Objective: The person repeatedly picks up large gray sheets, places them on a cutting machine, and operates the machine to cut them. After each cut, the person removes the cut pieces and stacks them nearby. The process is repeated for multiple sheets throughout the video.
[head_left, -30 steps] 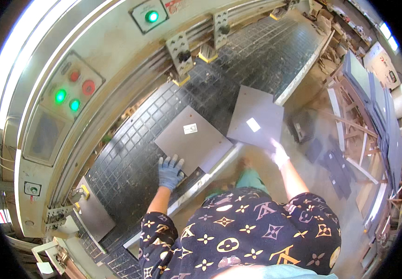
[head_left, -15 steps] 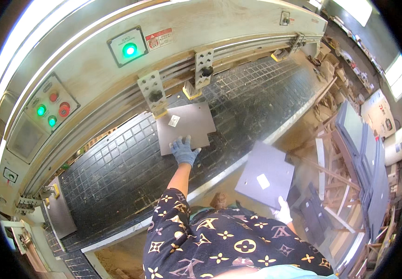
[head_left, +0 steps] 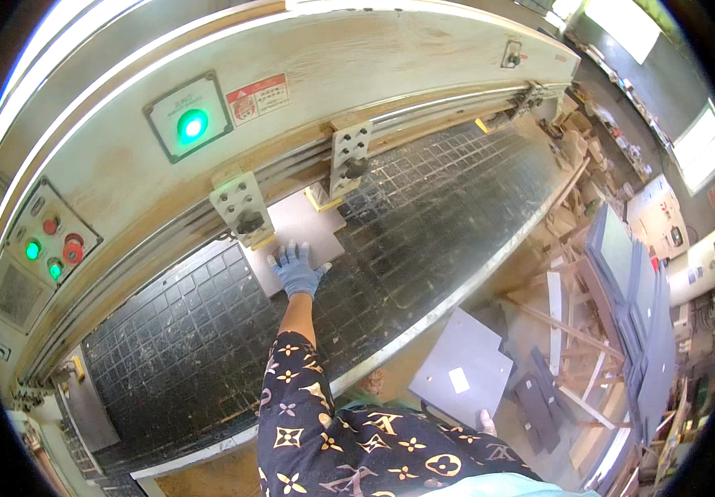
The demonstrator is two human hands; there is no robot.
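Observation:
My left hand [head_left: 296, 267], in a blue glove, lies flat with fingers spread on a grey square panel [head_left: 306, 229] resting on the black gridded machine bed [head_left: 423, 215]. The panel's far edge sits under the machine's beam, between two white perforated clamp brackets [head_left: 243, 211] [head_left: 351, 150]. My right hand [head_left: 485, 422], low at my side below the bed's edge, holds a second grey panel [head_left: 469, 364] with a small white label by its lower corner.
The machine front carries a green lamp [head_left: 192, 126] and a control box with green and red buttons [head_left: 52, 244]. A metal rail edges the bed [head_left: 457, 290]. Stacks of grey panels [head_left: 630, 290] stand on wooden racks at right.
My left hand has pushed the first panel farther in, under the beam and between the brackets. The second panel in my right hand has dropped lower beside me.

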